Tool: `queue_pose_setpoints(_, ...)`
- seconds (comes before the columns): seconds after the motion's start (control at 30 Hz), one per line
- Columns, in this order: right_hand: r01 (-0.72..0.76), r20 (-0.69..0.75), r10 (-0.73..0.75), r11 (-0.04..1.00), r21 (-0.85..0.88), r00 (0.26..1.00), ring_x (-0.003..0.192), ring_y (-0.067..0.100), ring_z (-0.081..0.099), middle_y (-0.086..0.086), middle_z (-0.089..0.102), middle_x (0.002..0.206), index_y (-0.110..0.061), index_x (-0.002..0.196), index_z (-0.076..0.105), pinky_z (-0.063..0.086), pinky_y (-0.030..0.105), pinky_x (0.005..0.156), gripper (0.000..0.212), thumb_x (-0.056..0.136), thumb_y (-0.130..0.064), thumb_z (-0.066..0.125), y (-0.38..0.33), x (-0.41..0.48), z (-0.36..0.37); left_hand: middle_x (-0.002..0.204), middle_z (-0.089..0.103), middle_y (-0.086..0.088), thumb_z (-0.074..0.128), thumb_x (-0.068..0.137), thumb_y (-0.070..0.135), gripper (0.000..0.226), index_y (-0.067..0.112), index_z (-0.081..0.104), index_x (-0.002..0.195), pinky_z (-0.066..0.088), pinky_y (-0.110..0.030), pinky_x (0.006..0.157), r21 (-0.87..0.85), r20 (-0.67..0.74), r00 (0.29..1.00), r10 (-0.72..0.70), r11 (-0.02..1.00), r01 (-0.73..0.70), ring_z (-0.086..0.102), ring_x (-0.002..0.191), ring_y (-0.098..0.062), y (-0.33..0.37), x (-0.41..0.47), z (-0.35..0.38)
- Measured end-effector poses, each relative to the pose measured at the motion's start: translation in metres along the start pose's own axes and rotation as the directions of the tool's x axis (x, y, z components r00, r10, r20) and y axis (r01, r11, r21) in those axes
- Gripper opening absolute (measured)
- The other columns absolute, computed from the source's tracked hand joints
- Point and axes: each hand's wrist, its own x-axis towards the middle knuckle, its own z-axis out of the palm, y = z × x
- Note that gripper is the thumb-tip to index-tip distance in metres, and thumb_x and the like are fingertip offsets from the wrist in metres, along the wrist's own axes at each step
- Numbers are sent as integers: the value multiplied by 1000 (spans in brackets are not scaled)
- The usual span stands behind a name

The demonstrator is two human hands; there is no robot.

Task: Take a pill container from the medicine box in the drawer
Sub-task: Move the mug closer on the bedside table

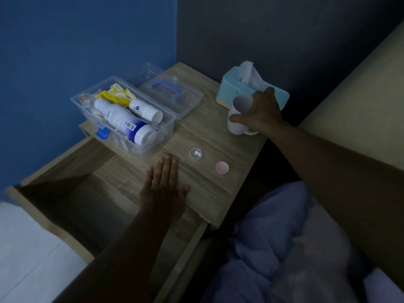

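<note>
blue tissue box [242,89] just behind right hand [260,114], white cup [237,115] in it, pink lid [222,167] right of left hand [162,189], wooden counter [207,193], blanket [284,248] below

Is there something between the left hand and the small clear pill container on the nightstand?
Nothing visible. The left hand lies flat on the nightstand, and only bare wood separates it from the pill container. The right hand holds a white cup farther back.
</note>
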Motion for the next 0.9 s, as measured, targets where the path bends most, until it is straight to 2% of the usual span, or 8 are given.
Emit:
queue_pose_setpoints(0.2, 130, -11, -130, 990, 53, 991, 116, 24, 49, 8, 40, 131, -9, 132, 50, 39, 28, 87, 101, 53, -59, 88, -19, -17, -2, 165, -7, -10, 11, 97, 54, 75, 11, -3, 156, 6, -44, 123, -19, 3, 1000, -10, 1000, 10, -4, 153, -21, 1, 0, 0)
queue_pose_setpoints(0.33, 178, 42, -181, 982, 60, 983, 117, 24, 48, 8, 43, 128, -9, 132, 52, 39, 30, 87, 99, 53, -55, 90, -25, -29, 1, 165, -9, -9, 8, 95, 56, 76, 12, -5, 155, 5, -44, 123, -41, 6, 1000, -8, 999, 8, -5, 152, -21, -1, 1, 3)
queue_pose_setpoints(0.43, 205, 66, -207, 978, 38, 976, 124, 25, 46, 10, 43, 135, -7, 133, 52, 38, 30, 91, 99, 54, -53, 91, -24, -38, 4, 165, -8, -10, 8, 94, 56, 76, 12, -3, 156, 5, -44, 123, -38, -1, 1000, -9, 999, 9, -3, 153, -22, -1, 2, 6)
queue_pose_setpoints(0.5, 205, 86, -207, 978, 35, 975, 129, 25, 43, 11, 41, 140, -7, 134, 51, 36, 29, 95, 99, 56, -52, 90, -22, -43, 6, 165, -9, -9, 6, 94, 56, 77, 12, -4, 156, 4, -44, 123, -33, -1, 1000, -11, 999, 11, -5, 152, -21, -1, 1, 6)
queue_pose_setpoints(0.6, 190, 95, -193, 981, 46, 977, 124, 25, 44, 11, 41, 137, -7, 134, 51, 32, 25, 88, 99, 55, -53, 91, -19, -47, 9, 165, -7, -9, 9, 95, 55, 76, 12, -2, 156, 3, -43, 123, -48, -17, 1000, -11, 999, 10, -4, 153, -21, -2, 1, 7)
queue_pose_setpoints(0.7, 180, 106, -185, 982, 62, 977, 123, 24, 45, 10, 41, 136, -7, 137, 49, 32, 24, 87, 105, 53, -53, 91, -18, -50, 11, 165, -10, -9, 6, 94, 55, 76, 12, -4, 156, 4, -44, 123, -55, -8, 1000, -7, 998, 6, -6, 152, -21, -2, 2, 8)
queue_pose_setpoints(0.83, 166, 90, -170, 985, 51, 981, 122, 24, 45, 10, 41, 135, -7, 136, 48, 33, 25, 88, 104, 53, -53, 91, -21, -54, 14, 165, -9, -9, 12, 96, 54, 75, 12, -3, 156, 3, -43, 123, -54, -7, 1000, -22, 998, 21, -6, 153, -21, -1, -1, 4)
queue_pose_setpoints(0.9, 166, 107, -168, 986, 29, 980, 124, 26, 45, 11, 38, 137, -7, 137, 46, 38, 29, 94, 105, 54, -53, 91, -22, -55, 14, 165, -10, -9, 15, 97, 54, 75, 12, -4, 156, 1, -43, 123, -70, 16, 1000, -24, 997, 25, -6, 153, -22, 1, -1, 0)
